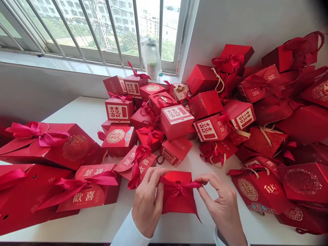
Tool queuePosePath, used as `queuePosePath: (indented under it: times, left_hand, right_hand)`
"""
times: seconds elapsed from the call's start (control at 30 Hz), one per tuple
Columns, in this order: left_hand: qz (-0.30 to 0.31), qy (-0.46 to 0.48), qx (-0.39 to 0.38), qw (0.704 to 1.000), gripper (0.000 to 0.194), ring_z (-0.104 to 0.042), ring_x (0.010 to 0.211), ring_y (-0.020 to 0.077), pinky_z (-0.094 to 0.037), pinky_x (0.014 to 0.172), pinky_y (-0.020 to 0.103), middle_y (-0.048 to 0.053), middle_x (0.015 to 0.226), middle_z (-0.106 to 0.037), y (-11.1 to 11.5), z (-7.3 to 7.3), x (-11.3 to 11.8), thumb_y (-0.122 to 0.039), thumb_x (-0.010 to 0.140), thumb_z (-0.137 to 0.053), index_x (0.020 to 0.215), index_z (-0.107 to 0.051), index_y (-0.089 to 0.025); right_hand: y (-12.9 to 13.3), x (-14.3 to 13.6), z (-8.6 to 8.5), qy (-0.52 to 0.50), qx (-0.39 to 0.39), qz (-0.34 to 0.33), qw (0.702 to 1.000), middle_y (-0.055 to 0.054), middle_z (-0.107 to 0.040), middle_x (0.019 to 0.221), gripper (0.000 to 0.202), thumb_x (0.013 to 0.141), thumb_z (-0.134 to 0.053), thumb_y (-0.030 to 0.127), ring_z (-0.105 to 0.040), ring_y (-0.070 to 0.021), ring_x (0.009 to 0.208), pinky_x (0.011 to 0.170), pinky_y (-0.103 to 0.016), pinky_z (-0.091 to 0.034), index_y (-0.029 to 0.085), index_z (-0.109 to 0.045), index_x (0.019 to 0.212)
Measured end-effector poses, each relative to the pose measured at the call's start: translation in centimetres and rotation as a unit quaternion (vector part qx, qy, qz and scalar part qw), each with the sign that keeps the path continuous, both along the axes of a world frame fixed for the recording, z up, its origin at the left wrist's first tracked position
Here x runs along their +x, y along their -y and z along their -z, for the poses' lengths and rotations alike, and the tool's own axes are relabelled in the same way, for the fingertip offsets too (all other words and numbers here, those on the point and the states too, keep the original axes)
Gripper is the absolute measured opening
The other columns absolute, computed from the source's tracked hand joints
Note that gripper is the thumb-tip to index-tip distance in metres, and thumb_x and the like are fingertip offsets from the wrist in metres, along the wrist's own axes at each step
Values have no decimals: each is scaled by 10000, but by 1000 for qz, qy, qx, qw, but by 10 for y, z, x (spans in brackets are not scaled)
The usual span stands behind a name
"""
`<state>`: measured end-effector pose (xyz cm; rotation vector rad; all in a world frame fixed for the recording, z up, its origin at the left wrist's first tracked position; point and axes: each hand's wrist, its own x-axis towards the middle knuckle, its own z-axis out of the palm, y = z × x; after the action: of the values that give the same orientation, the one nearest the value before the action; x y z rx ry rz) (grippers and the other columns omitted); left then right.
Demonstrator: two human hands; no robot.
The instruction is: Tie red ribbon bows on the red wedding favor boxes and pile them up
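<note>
A small red gift box [176,205] lies on the white table [107,223] right in front of me. Across its top runs a dark red ribbon [179,191], tied in a bow at the middle. My left hand [148,201] pinches the bow's left loop between thumb and fingers. On the other side, my right hand [221,206] has thumb and forefinger closed on the right loop. One ribbon tail hangs off the box's lower right corner. The loops are drawn outward to both sides. Just behind my left hand sits another box [135,164] with a bow.
Many red gift boxes [176,119] are piled at the back, and more [302,181] stack up along the right wall. Larger ribboned boxes [51,145] stand on the left. A bagged clear container [151,59] stands on the sill of the barred window [102,30].
</note>
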<state>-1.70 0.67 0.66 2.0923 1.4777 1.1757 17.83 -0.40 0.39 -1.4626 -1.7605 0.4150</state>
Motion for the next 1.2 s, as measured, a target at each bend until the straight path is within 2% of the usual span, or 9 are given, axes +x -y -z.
queuePosePath:
  times: [0.13,0.3,0.4,0.5,0.63,0.77,0.9,1.0,1.2]
  left_hand:
    - [0,2,11,1000,263,-609,893,134,-485,772,207,55,959,-602,2,-1,1,-48,894,-370,1041,-555,-164]
    - [15,-10,5,1000,262,-618,870,121,-484,758,185,55,958,-588,4,0,-2,-58,895,-381,1023,-588,-156]
    - [16,-11,1,1000,257,-620,866,120,-481,765,182,56,948,-589,4,1,-2,-57,885,-398,1011,-603,-148]
    - [13,-8,14,1000,257,-619,857,117,-477,753,176,52,925,-594,3,1,-2,-46,870,-405,975,-617,-148]
    - [13,-13,34,999,281,-624,818,106,-481,723,162,47,897,-601,2,3,-1,-17,853,-386,925,-624,-148]
    - [-7,-32,53,998,312,-637,816,117,-496,710,175,49,895,-617,-1,7,0,-10,855,-360,921,-629,-155]
    - [-22,-38,43,998,320,-644,793,124,-510,699,190,50,895,-624,-2,12,2,-3,846,-359,927,-627,-158]
    - [-36,-44,39,998,324,-650,815,138,-518,715,208,55,910,-628,-4,16,5,5,835,-361,967,-610,-154]
    - [-44,-106,103,988,295,-655,827,163,-534,731,239,70,917,-633,-6,22,9,-26,882,-346,1023,-572,-151]
  right_hand:
    - [5,0,10,-33,-24,46,998,-15,-658,866,201,848,-524,196,-642,-160,788,679,-248,-521,226,-595,1034]
    - [18,2,2,-8,19,67,998,-78,-602,1033,219,886,-500,229,-620,-172,834,423,-200,-418,243,-592,1084]
    - [25,0,-9,57,80,15,995,-74,-579,1003,186,883,-517,195,-581,-192,862,568,-259,-489,265,-620,1022]
    - [23,-6,-11,124,119,-49,984,-65,-591,950,176,845,-607,216,-542,-217,879,746,-355,-503,246,-625,1018]
    - [17,-17,0,125,91,-34,987,-48,-603,877,52,872,-582,212,-509,-210,843,742,-349,-461,220,-625,900]
    - [16,-20,9,105,132,-26,985,-31,-601,790,153,906,-519,172,-491,-198,807,818,-381,-409,207,-612,789]
    - [19,-20,5,126,189,-37,973,-27,-611,754,148,891,-527,131,-484,-189,771,960,-458,-341,191,-627,800]
    - [22,-22,0,148,212,-32,966,-17,-615,732,151,879,-535,111,-482,-184,762,1003,-456,-309,191,-628,791]
    - [26,-22,1,160,196,-28,967,-20,-640,766,155,886,-525,121,-480,-191,787,1023,-461,-295,192,-623,789]
